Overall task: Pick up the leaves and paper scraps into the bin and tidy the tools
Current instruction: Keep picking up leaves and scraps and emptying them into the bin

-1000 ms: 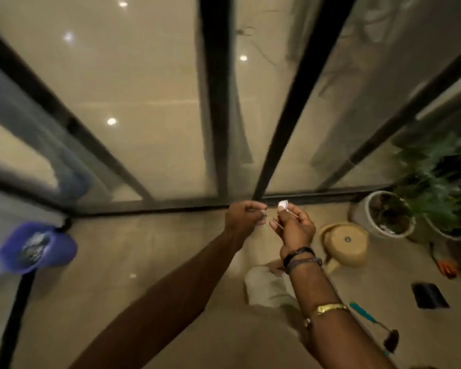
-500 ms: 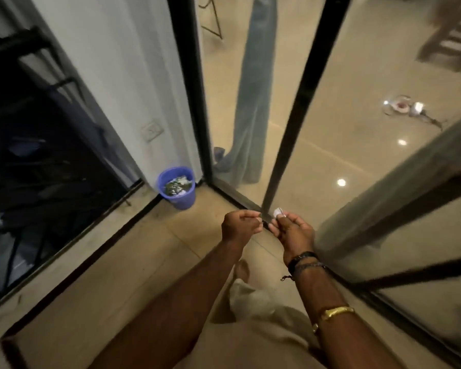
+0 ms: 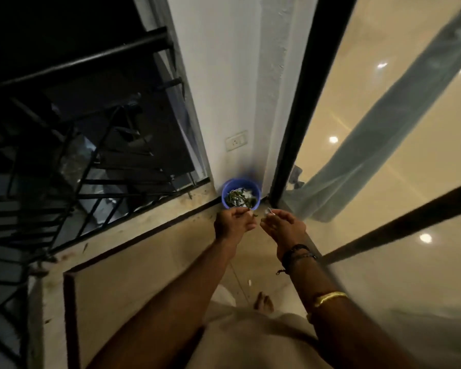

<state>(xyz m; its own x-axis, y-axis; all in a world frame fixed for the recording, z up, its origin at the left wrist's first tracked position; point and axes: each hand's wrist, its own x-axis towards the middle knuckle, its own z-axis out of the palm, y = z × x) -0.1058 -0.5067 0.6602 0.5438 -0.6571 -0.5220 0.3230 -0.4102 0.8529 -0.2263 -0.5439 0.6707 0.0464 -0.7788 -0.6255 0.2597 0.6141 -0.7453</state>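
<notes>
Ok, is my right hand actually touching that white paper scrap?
Touching. The head view shows the white paper scrap pinched at the fingertips of the right hand.

Smooth plastic bin (image 3: 225,191), matt black metal railing (image 3: 85,59), rough white plaster wall (image 3: 224,75), glossy floor (image 3: 343,102), shiny gold-coloured metal bangle (image 3: 329,296).

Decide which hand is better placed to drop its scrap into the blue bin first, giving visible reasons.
Probably the left hand: its fingers, pinching leaf bits, meet the near rim of the blue bin. The right hand, pinching a paper scrap, sits off to its right.
</notes>
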